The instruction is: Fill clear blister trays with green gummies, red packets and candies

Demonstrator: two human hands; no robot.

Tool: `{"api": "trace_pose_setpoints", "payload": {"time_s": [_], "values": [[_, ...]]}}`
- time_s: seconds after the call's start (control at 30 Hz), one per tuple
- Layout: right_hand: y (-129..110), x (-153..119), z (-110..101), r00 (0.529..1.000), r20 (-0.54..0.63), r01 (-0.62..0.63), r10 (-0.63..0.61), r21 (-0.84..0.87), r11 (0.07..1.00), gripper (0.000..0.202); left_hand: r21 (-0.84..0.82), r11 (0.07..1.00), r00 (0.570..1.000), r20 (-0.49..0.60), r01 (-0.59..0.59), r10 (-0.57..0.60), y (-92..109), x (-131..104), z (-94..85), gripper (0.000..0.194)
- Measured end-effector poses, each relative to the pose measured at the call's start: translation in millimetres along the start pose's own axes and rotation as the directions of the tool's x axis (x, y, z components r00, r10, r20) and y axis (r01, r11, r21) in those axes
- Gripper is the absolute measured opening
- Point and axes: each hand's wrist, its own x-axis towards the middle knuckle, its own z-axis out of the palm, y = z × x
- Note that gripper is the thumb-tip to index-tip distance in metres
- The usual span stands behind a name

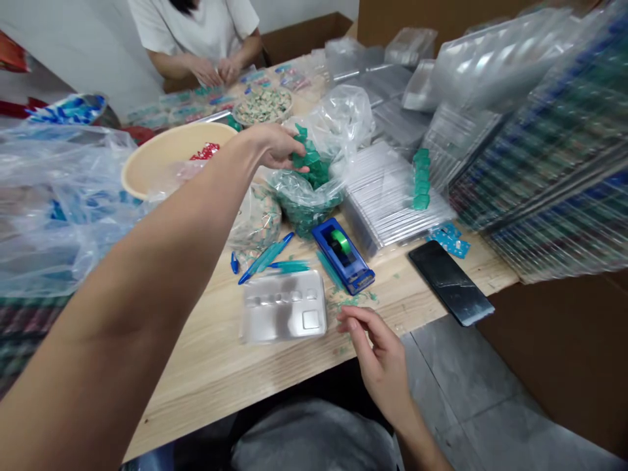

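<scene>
My left hand (280, 148) reaches over the open clear plastic bag (343, 154), its fingers closed round some small green translucent plastic pieces (307, 152). More green pieces fill the lower part of this bag. Near the table's front edge, my right hand (380, 356) is loosely curled, with a gap between thumb and fingers and nothing visible in it. Just left of its fingertips lies a clear moulded plastic tray (284, 307). Beyond that hand is a blue tape dispenser (343, 256) with a green roll.
Blue pens (267, 257) lie behind the tray. A black phone (450, 282) overhangs the right edge. Stacked clear trays (392, 196) carry a green strip (421, 178). A cream basin (169, 147) stands left; across the table another person (206, 46) handles small items.
</scene>
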Motion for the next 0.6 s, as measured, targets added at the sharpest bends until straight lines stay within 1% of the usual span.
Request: {"api": "trace_pose_setpoints", "payload": {"time_s": [0.1,0.17,0.23,0.27,0.3,0.37,0.43,0.47,0.53,0.6], "values": [[-7.4,17.1,10.5,0.997,0.029,-0.076,0.072,0.199,0.977,0.016,-0.172,0.97,0.985,0.02,0.173,-0.172,9.3,-9.7,-4.6,0.011],[-12.4,37.2,20.1,0.987,0.065,-0.162,0.149,0.385,0.908,0.016,-0.265,0.945,0.979,-0.02,0.192,-0.204,19.2,-20.7,-5.7,0.012],[-18.3,62.7,31.2,0.965,0.155,-0.264,0.213,0.578,0.772,0.021,-0.326,0.932,0.982,-0.049,0.157,-0.183,32.8,-40.3,-4.0,0.017],[-21.9,76.0,36.9,0.943,0.242,-0.333,0.23,0.648,0.685,0.025,-0.353,0.926,0.986,-0.052,0.132,-0.16,40.7,-53.9,-1.5,0.02],[-25.8,88.5,42.5,0.917,0.32,-0.398,0.238,0.69,0.605,0.028,-0.371,0.923,0.99,-0.048,0.107,-0.134,48.8,-69.8,2.4,0.022],[-34.2,108.0,52.9,0.863,0.447,-0.503,0.237,0.705,0.5,0.036,-0.382,0.921,0.996,-0.014,0.072,-0.083,64.2,-106.2,14.7,0.025],[-40.8,116.5,61.7,0.815,0.518,-0.577,0.259,0.689,0.438,0.042,-0.303,0.95,0.997,0.029,0.081,-0.076,75.5,-142.8,31.5,0.026],[-42.7,116.5,65.3,0.795,0.537,-0.605,0.281,0.68,0.413,0.041,-0.234,0.97,0.997,0.033,0.07,-0.064,79.0,-159.3,40.5,0.025],[-43.2,110.0,70.8,0.763,0.552,-0.646,0.336,0.662,0.38,0.038,-0.084,0.996,1.0,-0.003,0.02,-0.02,81.4,-187.5,57.0,0.022],[-40.1,99.2,74.0,0.74,0.548,-0.672,0.39,0.636,0.381,0.035,0.036,0.998,0.997,-0.06,-0.049,0.051,78.5,-209.3,69.1,0.023]]}}
